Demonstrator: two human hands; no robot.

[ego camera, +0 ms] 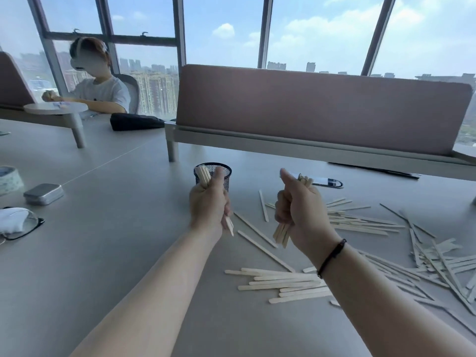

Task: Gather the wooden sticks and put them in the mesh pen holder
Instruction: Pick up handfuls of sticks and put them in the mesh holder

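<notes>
The left hand (210, 202) is fisted in a tight grip on a bundle of sticks (203, 176), thumb up; their tops rise above the fist in front of the holder (224, 173), which stands on the surface (116, 228) just beyond that grip; the right hand (298, 210) is likewise closed on a second bundle (282, 234), ends showing above and below the fist; loose sticks (283, 282) lie on the surface below and to the right of the right grip; a phone (327, 181) lies just beyond it.
</notes>
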